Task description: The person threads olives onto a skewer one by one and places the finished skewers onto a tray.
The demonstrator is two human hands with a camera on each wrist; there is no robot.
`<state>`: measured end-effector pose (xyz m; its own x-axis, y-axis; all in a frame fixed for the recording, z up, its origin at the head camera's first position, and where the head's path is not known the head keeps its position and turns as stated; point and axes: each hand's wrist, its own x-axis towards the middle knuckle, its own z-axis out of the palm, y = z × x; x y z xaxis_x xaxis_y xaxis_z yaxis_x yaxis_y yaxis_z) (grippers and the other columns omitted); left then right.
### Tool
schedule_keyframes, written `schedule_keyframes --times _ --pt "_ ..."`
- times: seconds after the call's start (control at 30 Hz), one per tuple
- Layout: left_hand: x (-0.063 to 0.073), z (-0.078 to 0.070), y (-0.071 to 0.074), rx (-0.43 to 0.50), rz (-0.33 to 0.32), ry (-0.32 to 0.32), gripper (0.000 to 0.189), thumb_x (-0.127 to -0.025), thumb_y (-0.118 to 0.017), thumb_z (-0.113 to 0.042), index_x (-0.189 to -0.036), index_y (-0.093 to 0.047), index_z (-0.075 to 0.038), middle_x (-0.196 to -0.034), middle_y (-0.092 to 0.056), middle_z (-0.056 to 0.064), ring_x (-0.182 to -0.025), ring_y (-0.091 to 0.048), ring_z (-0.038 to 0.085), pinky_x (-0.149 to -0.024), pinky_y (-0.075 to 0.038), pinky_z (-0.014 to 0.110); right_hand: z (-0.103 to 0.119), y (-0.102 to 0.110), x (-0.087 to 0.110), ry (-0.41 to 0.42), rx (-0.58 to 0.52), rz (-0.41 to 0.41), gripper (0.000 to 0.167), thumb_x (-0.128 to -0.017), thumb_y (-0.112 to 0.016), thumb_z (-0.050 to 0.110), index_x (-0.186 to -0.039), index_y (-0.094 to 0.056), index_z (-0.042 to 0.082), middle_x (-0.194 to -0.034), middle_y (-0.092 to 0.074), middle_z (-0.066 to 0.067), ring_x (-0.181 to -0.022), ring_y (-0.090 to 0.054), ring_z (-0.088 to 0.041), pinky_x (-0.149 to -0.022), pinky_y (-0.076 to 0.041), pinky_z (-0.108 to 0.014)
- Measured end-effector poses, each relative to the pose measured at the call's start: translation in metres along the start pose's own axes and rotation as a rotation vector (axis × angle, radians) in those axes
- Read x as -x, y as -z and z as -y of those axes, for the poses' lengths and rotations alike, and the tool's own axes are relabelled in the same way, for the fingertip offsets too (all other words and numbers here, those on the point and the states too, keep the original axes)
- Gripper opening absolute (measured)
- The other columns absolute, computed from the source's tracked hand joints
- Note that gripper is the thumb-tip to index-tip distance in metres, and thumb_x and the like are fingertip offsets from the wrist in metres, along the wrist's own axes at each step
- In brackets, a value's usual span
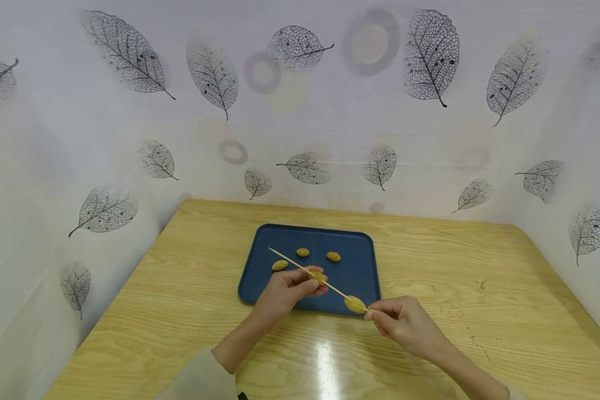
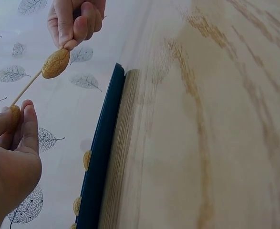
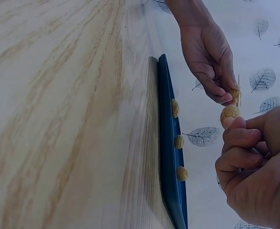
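Note:
A thin wooden skewer (image 1: pixel 289 260) slants across the front of the tray in the head view, its far tip up and to the left. Near its lower end sits a wrinkled yellow-brown oval piece (image 1: pixel 355 304), like a fruit or nut, pierced by the skewer. Just below that piece my right hand (image 1: pixel 407 325) pinches the skewer's end. My left hand (image 1: pixel 280 294) pinches a second oval piece (image 1: pixel 318 275) along the skewer. Whether the stick runs through this one or beside it, I cannot tell. Both hands are raised off the table, as the wrist views show.
A dark blue tray (image 1: pixel 357 272) lies on the wood-grain table (image 1: pixel 190 272). On it rest three more oval pieces: one at left (image 1: pixel 280 265), one at the middle (image 1: pixel 302 252), one at right (image 1: pixel 333 256). A leaf-patterned cloth (image 1: pixel 320 122) hangs behind and at both sides.

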<state>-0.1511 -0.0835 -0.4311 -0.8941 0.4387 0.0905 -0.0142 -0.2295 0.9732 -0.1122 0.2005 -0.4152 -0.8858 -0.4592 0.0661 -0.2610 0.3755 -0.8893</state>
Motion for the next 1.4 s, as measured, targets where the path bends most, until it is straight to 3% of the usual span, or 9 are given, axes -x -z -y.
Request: schedule_keyframes --times 0.7,0.93,1.4 --pt "-0.0004 0.0010 -0.0007 -0.004 0.001 -0.008 0.032 -0.105 -0.062 -0.009 -0.125 -0.065 0.015 -0.139 -0.059 0.017 -0.107 -0.070 0.012 -0.099 -0.057 0.034 0.0031 -0.0030 -0.0032 -0.027 -0.016 0.000 0.029 -0.104 -0.064 0.015 -0.079 -0.070 0.001 -0.059 -0.050 0.009 -0.045 -0.029 0.000 -0.039 -0.025 -0.018" --pt "-0.0002 0.0008 -0.0011 0.002 0.001 -0.003 0.032 -0.105 -0.062 -0.009 -0.125 -0.065 0.015 -0.142 -0.055 0.023 -0.107 -0.070 0.013 -0.099 -0.057 0.034 0.0036 -0.0034 -0.0040 -0.044 -0.018 0.001 0.030 -0.104 -0.064 0.016 -0.079 -0.071 0.001 -0.059 -0.050 0.007 -0.044 -0.029 -0.001 -0.040 -0.024 -0.015" --pt "0.0000 0.0014 -0.0002 0.004 -0.005 0.003 0.031 -0.104 -0.063 -0.009 -0.124 -0.066 0.015 -0.137 -0.060 0.015 -0.109 -0.069 0.012 -0.099 -0.057 0.033 0.0050 -0.0068 -0.0057 -0.031 -0.010 -0.011 0.025 -0.103 -0.065 0.014 -0.082 -0.072 0.003 -0.060 -0.052 0.006 -0.044 -0.030 -0.002 -0.039 -0.027 -0.019"
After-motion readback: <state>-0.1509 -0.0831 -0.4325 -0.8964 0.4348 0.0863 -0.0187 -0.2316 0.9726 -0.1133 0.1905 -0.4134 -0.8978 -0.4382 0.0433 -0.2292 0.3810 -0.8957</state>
